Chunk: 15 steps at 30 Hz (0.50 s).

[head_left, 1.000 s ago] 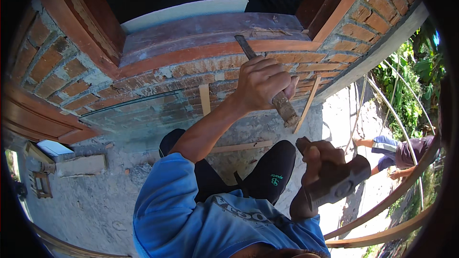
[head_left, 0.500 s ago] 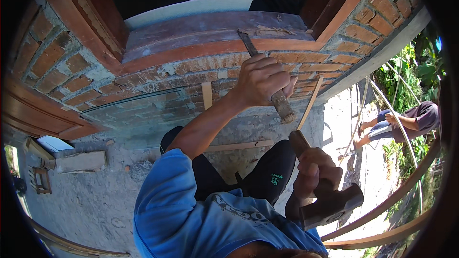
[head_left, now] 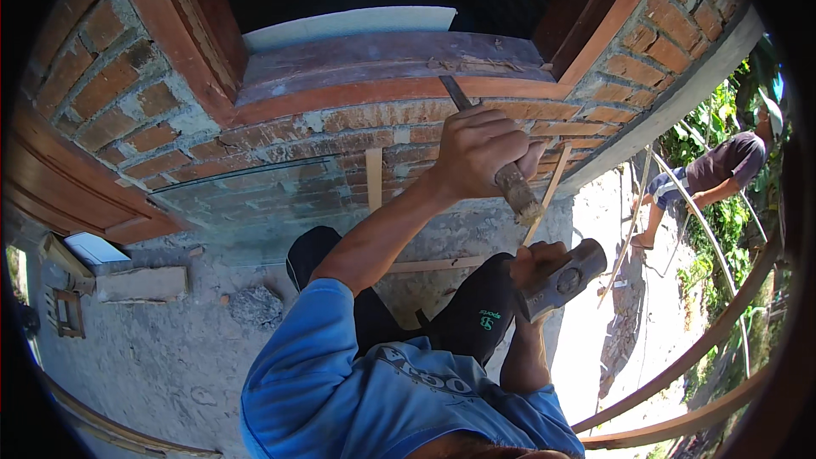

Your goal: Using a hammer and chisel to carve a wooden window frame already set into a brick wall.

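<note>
My left hand [head_left: 483,151] is closed around a chisel [head_left: 518,194], its worn wooden handle sticking out below the fist. The flat metal blade slants up and left, its tip over the front edge of the reddish wooden window sill [head_left: 365,92]. I cannot tell whether the tip touches the wood. Lower and to the right, my right hand [head_left: 537,262] grips a hammer [head_left: 564,280]. The heavy dark head faces me, apart from the chisel's butt, and hides most of the handle. Several wood shavings [head_left: 489,65] lie on the sill.
Below the window runs a brick wall [head_left: 340,123] with a glass pane [head_left: 255,195] leaning on it. Wooden strips [head_left: 374,178] stand beside it. A panelled door [head_left: 76,178] is at left, a stone lump [head_left: 255,306] on the floor. Another person [head_left: 722,166] bends at right.
My right hand has risen with the hammer, whose head has turned upward. The chisel has shifted slightly right and its tip sits lower against the sill. The other person has risen from a lower posture.
</note>
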{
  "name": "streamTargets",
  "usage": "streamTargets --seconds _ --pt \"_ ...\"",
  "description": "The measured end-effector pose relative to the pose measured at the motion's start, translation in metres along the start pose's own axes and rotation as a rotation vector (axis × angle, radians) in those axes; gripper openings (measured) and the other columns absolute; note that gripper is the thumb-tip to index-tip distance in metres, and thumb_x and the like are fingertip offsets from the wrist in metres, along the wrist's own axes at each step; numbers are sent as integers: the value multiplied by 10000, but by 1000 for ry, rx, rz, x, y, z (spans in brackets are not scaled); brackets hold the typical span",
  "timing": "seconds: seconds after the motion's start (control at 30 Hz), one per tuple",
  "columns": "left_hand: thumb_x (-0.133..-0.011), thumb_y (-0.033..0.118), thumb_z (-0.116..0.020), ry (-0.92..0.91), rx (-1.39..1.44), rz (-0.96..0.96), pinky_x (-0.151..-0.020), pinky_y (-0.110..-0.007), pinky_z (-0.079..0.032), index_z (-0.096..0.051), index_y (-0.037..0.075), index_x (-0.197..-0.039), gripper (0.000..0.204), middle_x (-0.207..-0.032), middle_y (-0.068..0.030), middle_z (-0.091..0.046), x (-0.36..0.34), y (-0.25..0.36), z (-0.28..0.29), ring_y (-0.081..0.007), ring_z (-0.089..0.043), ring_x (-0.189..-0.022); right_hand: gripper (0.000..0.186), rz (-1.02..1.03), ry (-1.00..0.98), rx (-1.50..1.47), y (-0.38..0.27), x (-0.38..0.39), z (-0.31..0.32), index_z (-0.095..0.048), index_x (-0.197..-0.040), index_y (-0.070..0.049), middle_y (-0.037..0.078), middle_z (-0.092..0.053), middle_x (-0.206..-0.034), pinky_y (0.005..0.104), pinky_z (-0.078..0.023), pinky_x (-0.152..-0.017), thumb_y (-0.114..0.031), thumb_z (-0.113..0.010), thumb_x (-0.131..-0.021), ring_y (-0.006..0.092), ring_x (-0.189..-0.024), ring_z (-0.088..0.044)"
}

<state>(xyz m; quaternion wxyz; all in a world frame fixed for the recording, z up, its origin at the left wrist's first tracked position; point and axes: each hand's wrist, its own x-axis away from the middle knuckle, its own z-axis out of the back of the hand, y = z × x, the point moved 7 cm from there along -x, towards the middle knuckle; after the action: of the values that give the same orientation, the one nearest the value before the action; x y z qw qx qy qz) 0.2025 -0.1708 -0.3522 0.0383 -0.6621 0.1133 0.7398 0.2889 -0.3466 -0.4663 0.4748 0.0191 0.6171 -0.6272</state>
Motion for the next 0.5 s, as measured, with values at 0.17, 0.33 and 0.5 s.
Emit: streamTargets --seconds 0.17,0.33,0.5 --pt "-704 85 -723 40 43 -25 -434 -323 -356 -475 89 -523 307 -486 -49 -469 -1 2 -9 -193 -459 -417 183 -67 107 -26 -44 -22 21 -474 -878 -46 81 -548 -642 244 -427 -481 -47 -656 -887 128 -500 -522" --pt "-717 90 -722 40 29 -52 -438 -320 -369 -485 96 -527 304 -492 -46 -493 -8 -3 -12 -187 -482 -420 202 -83 63 -57 -60 -25 27 -458 -850 -30 129 -613 -646 298 -494 -565 -122 -615 -937 184 -557 -600" --pt "-729 76 -725 48 33 37 -442 -315 -372 -472 105 -535 320 -484 -34 -482 -2 -14 -22 -183 -471 -418 151 92 88 -148 -73 -37 27 -432 -850 -54 105 -550 -591 282 -458 -509 -46 -572 -907 150 -526 -546"
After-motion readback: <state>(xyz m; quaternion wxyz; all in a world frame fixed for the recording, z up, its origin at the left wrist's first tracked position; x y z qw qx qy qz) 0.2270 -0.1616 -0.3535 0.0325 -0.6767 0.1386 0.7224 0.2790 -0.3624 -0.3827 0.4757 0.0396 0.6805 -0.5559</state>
